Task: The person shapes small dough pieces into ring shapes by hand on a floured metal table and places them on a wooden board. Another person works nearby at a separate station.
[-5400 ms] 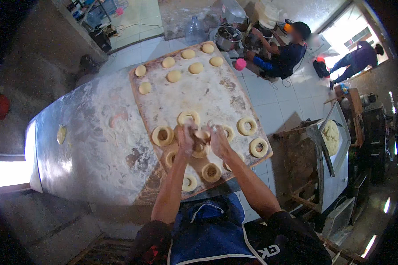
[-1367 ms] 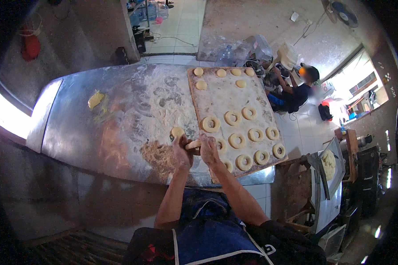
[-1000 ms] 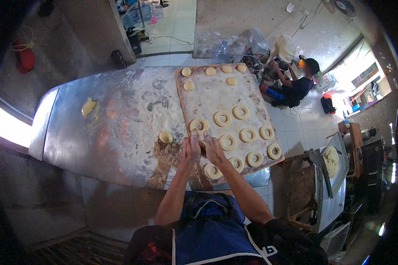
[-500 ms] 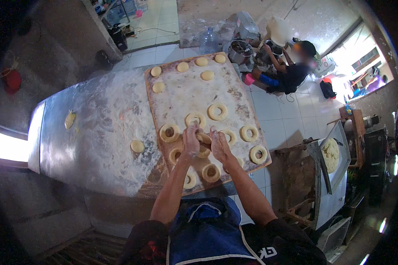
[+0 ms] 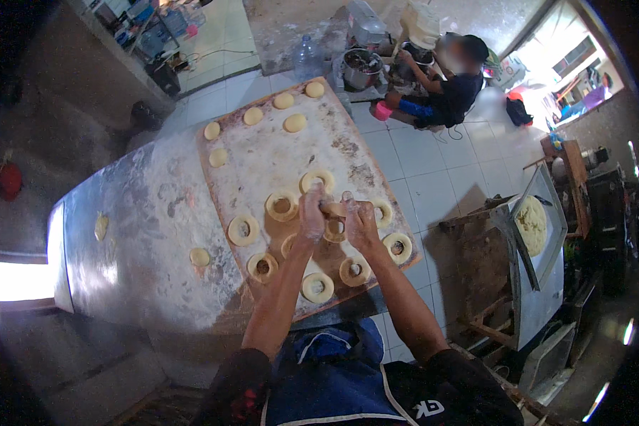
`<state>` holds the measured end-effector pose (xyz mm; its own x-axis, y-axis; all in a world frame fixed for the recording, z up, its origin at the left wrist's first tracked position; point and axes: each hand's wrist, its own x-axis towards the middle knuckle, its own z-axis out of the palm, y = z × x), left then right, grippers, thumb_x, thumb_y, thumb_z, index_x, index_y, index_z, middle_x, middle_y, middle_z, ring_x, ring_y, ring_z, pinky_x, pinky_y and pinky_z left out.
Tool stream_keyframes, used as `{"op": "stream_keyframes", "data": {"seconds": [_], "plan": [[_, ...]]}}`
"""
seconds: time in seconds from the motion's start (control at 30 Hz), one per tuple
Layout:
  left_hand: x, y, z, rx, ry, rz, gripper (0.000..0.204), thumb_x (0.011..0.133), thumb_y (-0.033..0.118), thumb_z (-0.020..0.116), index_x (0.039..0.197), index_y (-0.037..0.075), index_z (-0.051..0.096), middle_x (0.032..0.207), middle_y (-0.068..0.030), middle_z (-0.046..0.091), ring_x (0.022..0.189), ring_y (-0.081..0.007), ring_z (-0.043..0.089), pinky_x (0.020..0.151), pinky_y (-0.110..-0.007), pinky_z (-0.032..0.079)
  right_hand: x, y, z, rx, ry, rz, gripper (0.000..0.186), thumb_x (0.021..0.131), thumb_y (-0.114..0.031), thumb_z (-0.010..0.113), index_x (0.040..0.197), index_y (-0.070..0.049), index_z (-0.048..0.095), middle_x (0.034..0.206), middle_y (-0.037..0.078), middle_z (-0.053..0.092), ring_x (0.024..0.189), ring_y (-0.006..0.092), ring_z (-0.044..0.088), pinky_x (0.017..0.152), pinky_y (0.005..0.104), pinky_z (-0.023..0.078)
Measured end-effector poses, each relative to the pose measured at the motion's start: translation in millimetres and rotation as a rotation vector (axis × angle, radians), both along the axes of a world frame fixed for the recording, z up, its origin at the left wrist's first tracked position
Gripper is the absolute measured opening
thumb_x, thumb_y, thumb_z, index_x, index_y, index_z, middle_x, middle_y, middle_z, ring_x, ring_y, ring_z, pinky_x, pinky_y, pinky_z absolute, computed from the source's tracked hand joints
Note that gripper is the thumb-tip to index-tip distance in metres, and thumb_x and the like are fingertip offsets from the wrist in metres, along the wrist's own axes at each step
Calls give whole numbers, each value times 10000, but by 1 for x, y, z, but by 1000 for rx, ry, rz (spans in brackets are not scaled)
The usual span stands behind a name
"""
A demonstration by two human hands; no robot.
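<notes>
Above a floured wooden board, my two hands face each other with a dough ring between them. My left hand grips its left side, fingers pointing away from me. My right hand has its fingers curled round the right side. The ring is seen nearly edge-on and partly covered by my fingers. Several shaped dough rings lie on the board around my hands, among them one ring left of my left hand and another ring right of my right forearm.
Several round dough pieces lie at the board's far end. A lone dough ball sits on the floured metal table. At right, a tray holds a dough mass. A crouching person works beside a metal pot.
My view has turned, so the board appears shifted left and tilted. My right hand's fingers have curled in round the dough ring, which both hands still hold.
</notes>
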<state>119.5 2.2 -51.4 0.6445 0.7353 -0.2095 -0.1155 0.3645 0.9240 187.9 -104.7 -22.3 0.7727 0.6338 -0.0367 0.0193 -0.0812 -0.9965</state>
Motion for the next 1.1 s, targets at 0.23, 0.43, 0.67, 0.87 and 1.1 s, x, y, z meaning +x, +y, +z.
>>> {"op": "stream_keyframes", "data": {"seconds": [0.23, 0.43, 0.67, 0.87, 1.1], "plan": [[73, 19, -11, 575, 155, -124, 435, 966, 363, 368, 844, -16, 542, 749, -167, 564, 740, -329, 549, 690, -435, 425, 63, -20, 43, -119, -128, 69, 291, 831, -237, 631, 808, 49, 585, 754, 118, 631, 644, 203, 560, 634, 369, 471], [128, 43, -24, 1098, 763, -110, 370, 931, 302, 451, 968, -23, 624, 900, -249, 610, 967, -403, 595, 871, -498, 455, 119, -4, 7, -737, -445, -15, 522, 729, -353, 758, 1078, -10, 577, 992, 182, 658, 918, 401, 629, 789, 459, 512], [116, 55, -13, 1205, 608, -428, 287, 841, 258, 622, 993, 14, 619, 969, -221, 615, 913, -390, 595, 832, -485, 467, 110, -38, -31, -583, -678, -7, 531, 730, -221, 752, 1155, 10, 533, 882, 148, 637, 827, 300, 622, 731, 401, 501], [83, 47, 10, 1311, 600, -129, 331, 748, 227, 700, 1057, 122, 649, 1007, -136, 654, 952, -354, 607, 870, -456, 460, 62, -39, 7, -163, -418, -85, 343, 798, 24, 632, 1129, -33, 560, 852, 80, 612, 713, 124, 547, 661, 278, 473], [-176, 99, 36, 1089, 1012, 392, 374, 743, 202, 713, 1083, 71, 628, 1023, -161, 628, 965, -328, 587, 852, -444, 454, -30, -89, 21, -256, -175, -94, 212, 839, 38, 578, 1046, 14, 612, 886, 79, 638, 788, 155, 613, 712, 278, 507]]}}
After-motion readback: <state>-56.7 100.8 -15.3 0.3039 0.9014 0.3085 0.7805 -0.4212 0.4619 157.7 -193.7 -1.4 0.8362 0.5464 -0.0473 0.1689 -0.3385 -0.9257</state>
